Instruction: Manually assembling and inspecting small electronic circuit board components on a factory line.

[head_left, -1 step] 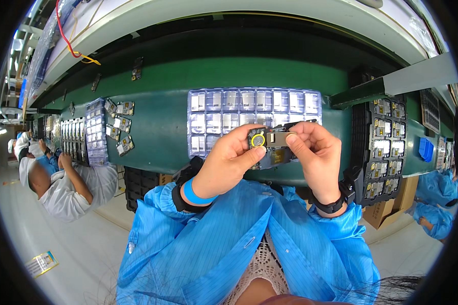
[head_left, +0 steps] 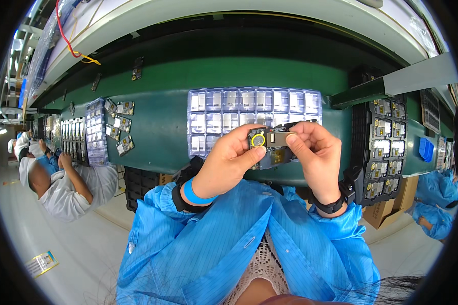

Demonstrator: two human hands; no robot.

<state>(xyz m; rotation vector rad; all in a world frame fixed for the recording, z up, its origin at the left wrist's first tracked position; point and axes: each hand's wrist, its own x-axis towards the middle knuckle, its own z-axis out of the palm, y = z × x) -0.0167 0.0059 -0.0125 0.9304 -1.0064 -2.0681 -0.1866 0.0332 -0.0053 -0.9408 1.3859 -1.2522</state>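
Observation:
Just above the near edge of a clear plastic tray (head_left: 254,90), my two hands hold a small circuit board (head_left: 277,158) between them. My left hand (head_left: 224,165) is closed on the board's left end, thumb beside a round yellow-rimmed part (head_left: 258,140) that resembles a coin cell. A flat grey metal plate (head_left: 278,140) lies across the upper middle of the board. My right hand (head_left: 318,152) pinches the plate's right end between thumb and fingers; whether it also grips the board behind is hidden. Small pale rectangular pieces fill the tray's pockets.
Black trays of circuit boards (head_left: 362,142) are stacked at right, below a grey post (head_left: 417,76). Loose boards (head_left: 122,123) lie on the green bench (head_left: 158,117) to the left, next to another clear tray (head_left: 96,132). A person in white (head_left: 71,188) works at far left.

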